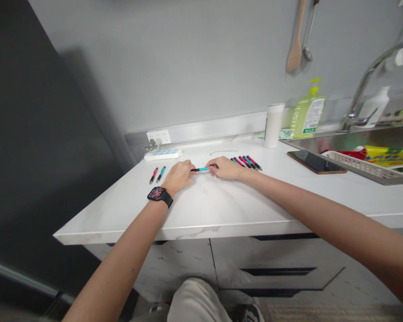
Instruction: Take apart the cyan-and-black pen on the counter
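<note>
A blue pen with black ends [203, 169] lies level between my two hands, just above or on the counter. My left hand [179, 175], with a black watch [160, 195] on its wrist, pinches the pen's left end. The fingers of my right hand [223, 167] are closed round its right end. Left of my left hand rest a pink pen [153, 175] and a blue pen [161, 174], side by side. Several pink and blue pens [248, 162] form a slanted row to the right, partly hidden behind my right hand.
A power strip [163, 154] sits by the wall socket [159, 137]. On the right are a white canister [273, 126], a soap bottle [309, 112], a phone [317, 162] and the sink [298, 144] with its faucet [362, 89]. A dark panel [36, 134] stands left of the white counter [127, 214].
</note>
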### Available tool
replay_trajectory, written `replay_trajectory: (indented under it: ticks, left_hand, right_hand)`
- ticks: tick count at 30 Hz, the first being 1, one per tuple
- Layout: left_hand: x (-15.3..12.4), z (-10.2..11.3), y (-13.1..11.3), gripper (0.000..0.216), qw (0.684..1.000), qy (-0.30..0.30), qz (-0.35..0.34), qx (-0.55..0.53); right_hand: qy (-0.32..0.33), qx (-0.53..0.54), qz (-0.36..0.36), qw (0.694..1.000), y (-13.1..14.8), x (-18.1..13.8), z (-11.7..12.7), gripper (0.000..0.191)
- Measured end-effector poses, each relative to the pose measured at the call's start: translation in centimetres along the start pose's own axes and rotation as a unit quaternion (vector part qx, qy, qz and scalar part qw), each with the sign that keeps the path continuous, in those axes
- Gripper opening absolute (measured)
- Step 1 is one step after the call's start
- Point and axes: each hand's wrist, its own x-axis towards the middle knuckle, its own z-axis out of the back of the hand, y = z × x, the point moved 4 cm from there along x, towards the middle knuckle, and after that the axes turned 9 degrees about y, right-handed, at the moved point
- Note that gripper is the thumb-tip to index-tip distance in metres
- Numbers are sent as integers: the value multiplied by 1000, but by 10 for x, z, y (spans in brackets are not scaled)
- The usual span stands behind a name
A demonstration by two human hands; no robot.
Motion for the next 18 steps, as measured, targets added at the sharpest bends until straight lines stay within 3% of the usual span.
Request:
replay_trajectory:
  ticks: [2,5,7,9,11,14,18]
  left_hand:
    - [1,2,-6,27,998,-8,-19,56]
    - [1,8,-14,28,991,-42,-44,115]
    - [1,10,-17,27,987,-50,-60,138]
    - [0,11,-21,26,983,-31,-83,159]
    - [0,11,-22,24,982,-9,-91,168]
    - [1,9,-21,23,985,15,-69,157]
    - [3,4,-15,25,993,38,-23,108]
  right_hand:
    - [57,118,-54,990,-2,-3,-2,15]
    - [162,329,-101,925,-4,-9,-6,21]
    - [191,407,-115,886,-8,-12,-4,23]
    - [214,427,-125,870,-14,-13,-4,23]
    - [209,407,-110,882,-19,-12,-4,23]
    - [151,321,-71,932,-21,-7,-5,28]
    - [50,83,-6,995,-16,-1,0,25]
